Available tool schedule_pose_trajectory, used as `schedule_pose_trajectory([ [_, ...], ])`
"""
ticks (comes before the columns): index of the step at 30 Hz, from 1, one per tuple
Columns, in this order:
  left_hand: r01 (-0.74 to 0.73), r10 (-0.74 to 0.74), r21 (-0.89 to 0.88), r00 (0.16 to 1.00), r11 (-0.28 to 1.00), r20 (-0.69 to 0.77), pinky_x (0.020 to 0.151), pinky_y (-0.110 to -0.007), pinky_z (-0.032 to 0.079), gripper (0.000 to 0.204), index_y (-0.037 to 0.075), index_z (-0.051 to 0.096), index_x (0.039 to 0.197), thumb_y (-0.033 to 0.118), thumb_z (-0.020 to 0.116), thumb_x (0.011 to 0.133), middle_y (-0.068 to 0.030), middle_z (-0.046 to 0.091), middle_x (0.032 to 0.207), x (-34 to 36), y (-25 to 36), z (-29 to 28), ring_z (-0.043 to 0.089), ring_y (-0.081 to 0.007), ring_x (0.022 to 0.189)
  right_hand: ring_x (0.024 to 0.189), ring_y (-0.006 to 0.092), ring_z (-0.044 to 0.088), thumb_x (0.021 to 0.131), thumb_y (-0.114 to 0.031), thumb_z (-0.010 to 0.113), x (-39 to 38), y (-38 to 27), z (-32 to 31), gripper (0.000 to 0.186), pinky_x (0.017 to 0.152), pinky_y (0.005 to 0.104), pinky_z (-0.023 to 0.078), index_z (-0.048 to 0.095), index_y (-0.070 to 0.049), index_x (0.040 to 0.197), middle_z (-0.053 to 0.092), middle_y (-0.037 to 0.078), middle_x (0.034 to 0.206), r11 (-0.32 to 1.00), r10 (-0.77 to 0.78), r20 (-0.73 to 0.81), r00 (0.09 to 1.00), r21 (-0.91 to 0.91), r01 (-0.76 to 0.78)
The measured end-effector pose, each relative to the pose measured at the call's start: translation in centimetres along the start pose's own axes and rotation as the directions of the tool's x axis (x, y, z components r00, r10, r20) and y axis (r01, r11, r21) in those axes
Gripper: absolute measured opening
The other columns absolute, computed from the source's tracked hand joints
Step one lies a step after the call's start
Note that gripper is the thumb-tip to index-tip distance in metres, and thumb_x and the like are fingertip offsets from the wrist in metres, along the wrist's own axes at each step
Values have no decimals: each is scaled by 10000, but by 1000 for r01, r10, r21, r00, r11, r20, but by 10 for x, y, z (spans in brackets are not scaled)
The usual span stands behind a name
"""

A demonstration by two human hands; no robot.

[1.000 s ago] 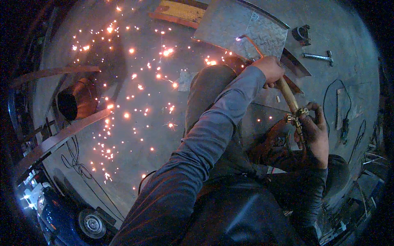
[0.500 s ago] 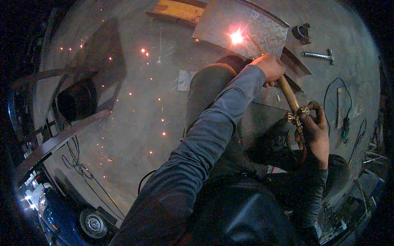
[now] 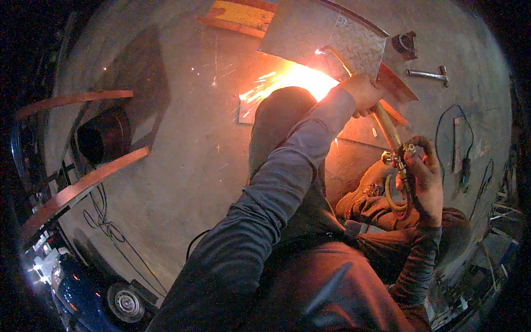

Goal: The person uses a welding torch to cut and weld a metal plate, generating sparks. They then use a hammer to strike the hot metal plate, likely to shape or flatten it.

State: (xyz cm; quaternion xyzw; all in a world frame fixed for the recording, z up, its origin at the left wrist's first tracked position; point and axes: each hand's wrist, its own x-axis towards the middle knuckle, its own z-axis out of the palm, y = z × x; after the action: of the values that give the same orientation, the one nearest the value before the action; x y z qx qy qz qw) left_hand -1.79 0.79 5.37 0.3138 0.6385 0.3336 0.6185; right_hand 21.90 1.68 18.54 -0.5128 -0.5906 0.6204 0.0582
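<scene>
My left hand (image 3: 362, 93) grips the front of a brass cutting torch (image 3: 387, 128). The right hand (image 3: 425, 178) holds the torch's rear end by its valves, where orange hoses loop down. The torch's bent tip (image 3: 327, 51) rests on a grey checker metal plate (image 3: 323, 30), with a small white flame at the tip. A bright orange glow and sparks (image 3: 301, 77) spill out under the plate's near edge, just past my raised knee (image 3: 282, 110).
A rusty angle piece (image 3: 395, 86) lies by the plate. A pipe wrench (image 3: 428, 73), a dark fitting (image 3: 405, 44) and black cables (image 3: 462, 149) lie on the concrete floor at right. Curved rusty strips (image 3: 83, 185) and a dark round part (image 3: 105, 135) sit left. A car wheel (image 3: 126, 301) shows at the bottom.
Scattered sparks on the floor a second ago died out, then a bright point lit at the tip. Now a large orange glow with sparks bursts from under the plate. Both hands hardly moved.
</scene>
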Motion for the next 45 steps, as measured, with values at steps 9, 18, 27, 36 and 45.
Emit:
schedule_pose_trajectory([
  [9, -23, 22, -16, 999, 1000, -43, 410, -335, 506, 288, 48, 619, 1062, 308, 598, 941, -111, 692, 755, 3, -4, 3, 627, -181, 522, 532, 74, 547, 995, -178, 610, -8, -11, 23, 253, 423, 217, 352, 496, -126, 1214, 684, 54, 884, 998, 22, -92, 996, 53, -17],
  [18, -48, 47, -18, 996, 999, -72, 485, -347, 550, 319, -12, 682, 1014, 256, 541, 910, -132, 707, 746, -4, -1, 3, 680, -204, 568, 488, 85, 533, 976, -204, 631, -11, -18, 27, 285, 388, 219, 343, 495, -121, 1213, 655, 48, 846, 997, 65, -102, 993, 36, -62],
  [27, -73, 71, -22, 994, 997, -78, 481, -339, 545, 331, -7, 678, 1028, 281, 556, 918, -116, 704, 753, -3, -3, 4, 680, -193, 579, 483, 82, 528, 976, -211, 623, -12, -20, 28, 270, 390, 217, 343, 506, -123, 1203, 635, 25, 830, 998, 62, -104, 993, 17, -61],
  [36, -15, 15, -2, 998, 1000, -67, 508, -332, 558, 369, -2, 693, 1068, 317, 562, 936, -119, 715, 780, -2, -1, 3, 691, -192, 609, 522, 89, 545, 984, -185, 580, -9, -9, 24, 281, 426, 220, 382, 512, -107, 1245, 671, 57, 885, 996, 28, -108, 994, 87, -19],
  [45, 13, -12, 18, 1000, 1000, -22, 493, -348, 543, 367, 0, 705, 943, 330, 544, 953, -97, 693, 728, -5, 3, 0, 658, -190, 566, 872, 113, 649, 1001, -97, 559, -1, 0, -3, 289, 646, 238, 517, 535, -67, 1288, 660, 49, 1031, 997, -3, 66, 998, 75, -2],
])
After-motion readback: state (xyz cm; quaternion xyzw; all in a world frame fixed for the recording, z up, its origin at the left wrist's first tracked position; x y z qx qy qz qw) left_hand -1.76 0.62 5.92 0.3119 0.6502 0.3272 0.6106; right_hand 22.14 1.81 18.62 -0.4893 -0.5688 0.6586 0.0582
